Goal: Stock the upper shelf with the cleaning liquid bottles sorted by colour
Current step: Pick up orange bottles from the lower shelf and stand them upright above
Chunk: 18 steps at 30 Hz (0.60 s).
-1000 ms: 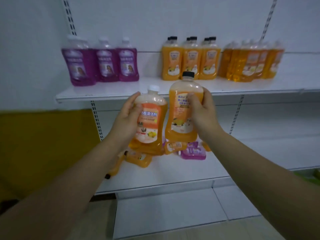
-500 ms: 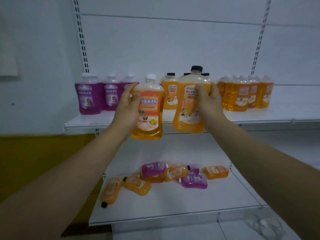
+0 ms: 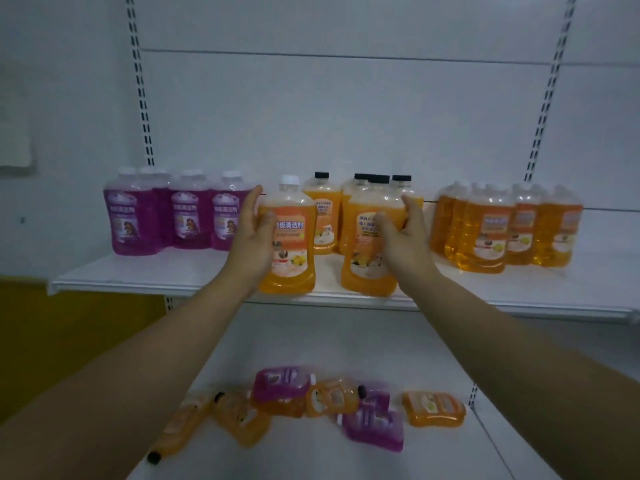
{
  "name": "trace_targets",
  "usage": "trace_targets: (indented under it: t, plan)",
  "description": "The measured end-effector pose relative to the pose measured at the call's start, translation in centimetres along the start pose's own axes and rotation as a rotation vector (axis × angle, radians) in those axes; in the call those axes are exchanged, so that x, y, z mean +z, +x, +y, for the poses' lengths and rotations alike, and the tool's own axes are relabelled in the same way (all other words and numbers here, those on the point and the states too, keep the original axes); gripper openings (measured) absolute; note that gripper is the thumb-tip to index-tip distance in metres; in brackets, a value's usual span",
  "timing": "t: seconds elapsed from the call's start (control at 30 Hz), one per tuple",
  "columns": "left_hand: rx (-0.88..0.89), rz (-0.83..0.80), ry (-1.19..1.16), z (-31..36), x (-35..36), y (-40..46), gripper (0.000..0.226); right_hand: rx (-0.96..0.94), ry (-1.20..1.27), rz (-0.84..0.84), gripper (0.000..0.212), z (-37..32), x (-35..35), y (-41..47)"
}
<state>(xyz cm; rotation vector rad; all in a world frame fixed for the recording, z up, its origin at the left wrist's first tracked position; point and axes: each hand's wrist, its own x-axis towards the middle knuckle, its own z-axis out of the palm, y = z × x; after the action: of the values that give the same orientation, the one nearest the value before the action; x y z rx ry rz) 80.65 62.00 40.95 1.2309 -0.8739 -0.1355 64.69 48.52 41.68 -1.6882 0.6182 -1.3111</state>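
The left hand (image 3: 254, 233) grips a white-capped orange bottle (image 3: 289, 244), and the right hand (image 3: 403, 233) grips a black-capped orange bottle (image 3: 369, 244); both bottles are upright, their bases at or just above the front edge of the upper shelf (image 3: 173, 271). Whether they already rest on it I cannot tell.

Just behind the right hand stands the black-capped group (image 3: 360, 209), so that bottle should slide straight back to join it. Right of that hand, well apart from the left one, is the white-capped orange group (image 3: 498, 226); the left hand's bottle seems to belong there, not beside the purple bottles (image 3: 173, 213) at its left. Set each base flat before letting go.

Below both hands, loose bottles (image 3: 311, 403) lie on the lower shelf (image 3: 450, 455).
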Motion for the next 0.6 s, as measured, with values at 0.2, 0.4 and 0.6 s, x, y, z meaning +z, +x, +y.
trace_targets:
  t: [0.2, 0.4, 0.6]
  plan:
    - [0.045, -0.043, 0.149, -1.6, 2.7, 0.6, 0.060, -0.054, -0.069, -0.134, 0.082, 3.2, -0.6, 2.0]
    - [0.039, -0.118, 0.299, -1.9, 1.2, 1.3, 0.100, -0.077, -0.215, -0.256, 0.111, 3.9, -0.1, 3.4]
    - [0.018, -0.127, 0.362, -2.7, 0.6, 1.7, 0.098, -0.014, -0.241, -0.224, 0.091, 5.1, 0.7, 3.8]
